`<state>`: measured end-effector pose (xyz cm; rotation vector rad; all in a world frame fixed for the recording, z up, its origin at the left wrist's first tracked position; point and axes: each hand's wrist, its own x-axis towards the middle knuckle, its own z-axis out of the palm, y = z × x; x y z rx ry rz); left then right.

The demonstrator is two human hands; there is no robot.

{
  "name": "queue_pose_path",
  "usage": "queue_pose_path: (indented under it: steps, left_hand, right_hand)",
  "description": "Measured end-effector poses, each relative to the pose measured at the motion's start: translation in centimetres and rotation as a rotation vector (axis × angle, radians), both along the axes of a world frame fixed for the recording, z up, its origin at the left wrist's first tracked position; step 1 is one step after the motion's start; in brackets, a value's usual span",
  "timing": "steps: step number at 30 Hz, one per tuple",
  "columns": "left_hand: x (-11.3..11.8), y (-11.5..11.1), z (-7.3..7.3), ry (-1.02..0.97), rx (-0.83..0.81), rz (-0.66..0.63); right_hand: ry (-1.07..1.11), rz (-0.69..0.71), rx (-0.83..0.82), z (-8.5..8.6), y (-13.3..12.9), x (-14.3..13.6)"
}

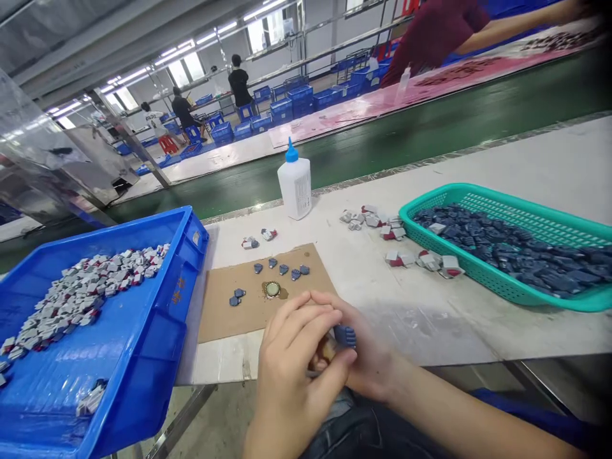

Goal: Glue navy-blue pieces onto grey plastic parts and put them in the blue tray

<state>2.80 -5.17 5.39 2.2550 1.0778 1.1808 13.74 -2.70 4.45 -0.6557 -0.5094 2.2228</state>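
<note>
My left hand (296,357) and my right hand (370,350) are closed together above the near table edge. A small dark blue plastic part (345,336), ridged like a toy fist, shows between my left thumb and fingers. My right hand curls around from behind; its fingertips and anything in them are mostly hidden. Beyond my hands lies a brown cardboard sheet (220,325). On it are several loose dark blue parts (284,269) and a small round cap (271,289) holding pale liquid, with wet stains around it.
A blue crate (167,306) of grey-and-red parts (95,293) stands left. A green basket (507,284) of dark blue parts (502,248) sits right, with grey-red parts (401,257) beside it. A white bottle (295,188) stands behind the cardboard, before a green conveyor (344,150). A co-worker's arm (516,29) reaches across beyond.
</note>
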Motion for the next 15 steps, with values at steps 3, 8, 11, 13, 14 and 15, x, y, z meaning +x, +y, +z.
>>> queue_pose_path:
  steps: [3,8,11,13,14,15]
  left_hand:
    - [0.3,-0.6,0.3,-0.037,0.042,0.001]
    - [0.4,-1.5,0.9,-0.082,0.008,-0.002]
    - [0.6,-1.5,1.3,-0.084,-0.027,0.071]
    - [0.5,-1.5,1.6,-0.09,-0.041,0.129]
    - [0.2,-1.5,1.8,-0.091,-0.034,0.142]
    - [-0.4,-1.6,2.2,-0.085,-0.019,0.149]
  right_hand:
    - [0.136,0.007,-0.106,0.1,-0.9,0.1]
    - [0.209,0.119,-0.098,-0.4,-2.1,0.2]
    - [0.132,0.123,0.069,-0.7,-2.2,0.3]
    - [0.042,0.111,0.153,-0.6,-1.9,1.1]
    - [-0.027,0.09,0.183,-0.4,-1.6,1.9]
    - [-0.12,0.048,0.205,-0.2,-1.3,3.0]
